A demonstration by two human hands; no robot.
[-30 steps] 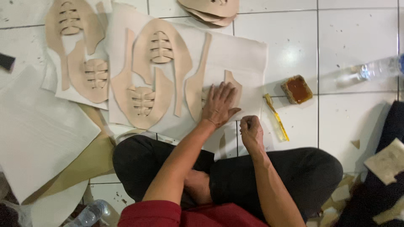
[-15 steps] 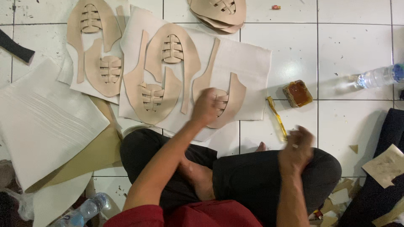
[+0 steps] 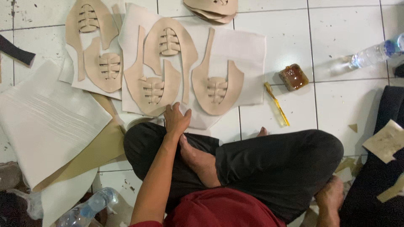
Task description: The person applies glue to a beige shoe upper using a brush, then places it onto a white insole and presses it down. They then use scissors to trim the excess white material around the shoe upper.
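- White tiled floor (image 3: 349,38) is bearing a white sheet (image 3: 248,50).
- Left hand (image 3: 176,120) is lying flat, fingers spread, gripping nothing, beside tan cut-out pieces (image 3: 216,84).
- Four pieces are lying arranged; glue brush (image 3: 276,104) untouched.
- Right hand (image 3: 330,197) is resting by the knee; grasp indeterminate.

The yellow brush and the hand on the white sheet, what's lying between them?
In the head view, between the yellow brush and the left hand lies one tan cut-out piece, resting on the white sheet.

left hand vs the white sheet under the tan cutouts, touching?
Touching. In the head view the left hand lies flat with fingers spread on the lower edge of the white sheet, just below a tan cutout; no gap shows.
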